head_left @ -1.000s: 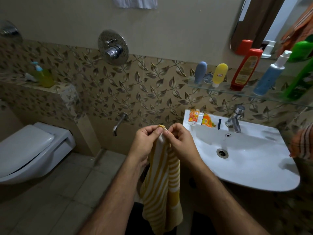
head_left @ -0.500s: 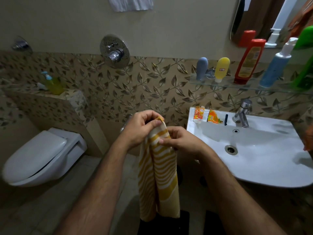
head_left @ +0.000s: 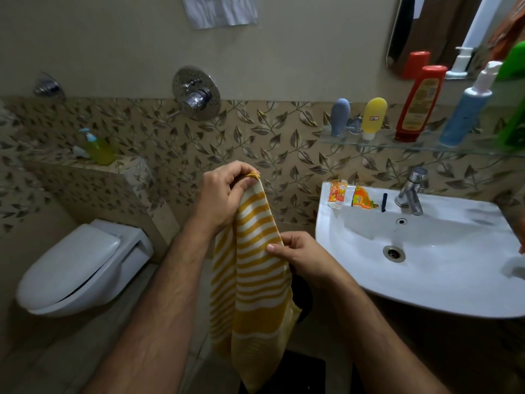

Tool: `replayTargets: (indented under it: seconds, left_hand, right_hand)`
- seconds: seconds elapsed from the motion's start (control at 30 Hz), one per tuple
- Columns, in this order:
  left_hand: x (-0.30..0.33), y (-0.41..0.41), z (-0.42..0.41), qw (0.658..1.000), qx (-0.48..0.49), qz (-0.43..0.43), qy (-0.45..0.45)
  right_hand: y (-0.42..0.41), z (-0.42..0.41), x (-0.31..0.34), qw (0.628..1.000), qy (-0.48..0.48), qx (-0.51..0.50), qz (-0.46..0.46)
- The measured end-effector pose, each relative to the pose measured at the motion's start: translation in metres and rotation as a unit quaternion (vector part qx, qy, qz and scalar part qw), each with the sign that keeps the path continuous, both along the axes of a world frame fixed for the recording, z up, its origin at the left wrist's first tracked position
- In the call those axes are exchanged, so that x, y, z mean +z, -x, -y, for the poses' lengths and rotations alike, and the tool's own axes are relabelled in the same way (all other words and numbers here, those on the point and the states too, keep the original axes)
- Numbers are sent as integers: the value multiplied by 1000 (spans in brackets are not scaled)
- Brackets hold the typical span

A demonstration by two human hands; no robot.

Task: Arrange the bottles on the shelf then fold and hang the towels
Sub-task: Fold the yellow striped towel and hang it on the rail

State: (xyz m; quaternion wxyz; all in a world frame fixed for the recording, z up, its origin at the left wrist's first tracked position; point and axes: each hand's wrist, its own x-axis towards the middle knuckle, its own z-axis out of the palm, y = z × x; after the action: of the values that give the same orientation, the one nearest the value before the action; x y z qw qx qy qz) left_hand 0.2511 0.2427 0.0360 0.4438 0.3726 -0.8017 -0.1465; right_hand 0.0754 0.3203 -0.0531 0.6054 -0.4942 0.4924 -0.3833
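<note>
Towel [head_left: 250, 268]: yellow-and-white striped, broad yellow band near lower end, folded lengthwise, hanging vertically in mid-air left of sink [head_left: 426, 291]. Top corner pinched closed in left hand [head_left: 220, 194]; right edge at mid-height clamped between thumb and fingers of right hand [head_left: 301, 255]. Bottles [head_left: 417, 103] upright on glass shelf [head_left: 397, 145].

**Dim bathroom, wide-angle bend**

We see a dim, warm-toned room — no lamp in view, the light soft and from above. Glare sits on the white sink [head_left: 426, 274] and the chrome wall valve [head_left: 196, 93]. Shadow deepens under the basin and along the floor. Straight lines bow at the edges; the green bottle [head_left: 512, 103] at far right smears — slightly blurred.
</note>
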Motion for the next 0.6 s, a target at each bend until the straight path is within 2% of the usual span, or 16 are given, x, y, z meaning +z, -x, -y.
replayTargets:
  seconds: [0.1, 0.23, 0.4, 0.5, 0.6]
  left_hand:
    - [3, -6, 3, 999, 21, -22, -20]
    - [1, -7, 3, 997, 26, -57, -48]
    - [-2, -16, 8, 994, 50, -81, -60]
    - [-3, -22, 10, 992, 68, -86, -56]
    - [-5, -23, 12, 990, 84, -100, -47]
  right_hand:
    - [8, -3, 3, 999, 2, -51, -16]
    - [13, -3, 6, 997, 2, -62, -38]
    - [15, -7, 2, 984, 30, -167, -54]
    - [16, -6, 2, 960, 97, -231, -121]
    - [12, -3, 2, 946, 123, -235, -185]
